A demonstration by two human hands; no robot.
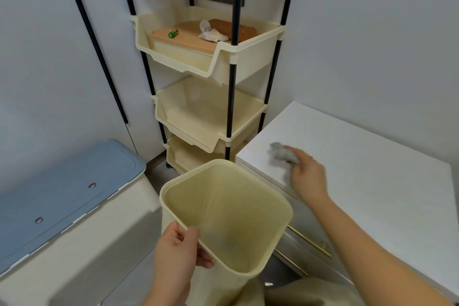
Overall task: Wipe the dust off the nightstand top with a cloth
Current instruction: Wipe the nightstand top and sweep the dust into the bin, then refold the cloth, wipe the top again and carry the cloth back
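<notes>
The white nightstand [367, 156] stands at the right, its top bare apart from my hand. My right hand [306, 176] grips a crumpled grey cloth [282, 153] and holds it on the top near the left front corner; hand and cloth are blurred. My left hand [177, 248] grips the near rim of an empty cream plastic bin [223, 206], thumb inside, holding it just left of the nightstand's front edge, below the top.
A cream three-tier rack [208, 112] with black poles stands in the corner behind the bin; its top tray holds a brown box, a green battery and crumpled paper. A white container with a blue lid [62, 194] sits at the left. Gold drawer handles [309, 241] show on the nightstand front.
</notes>
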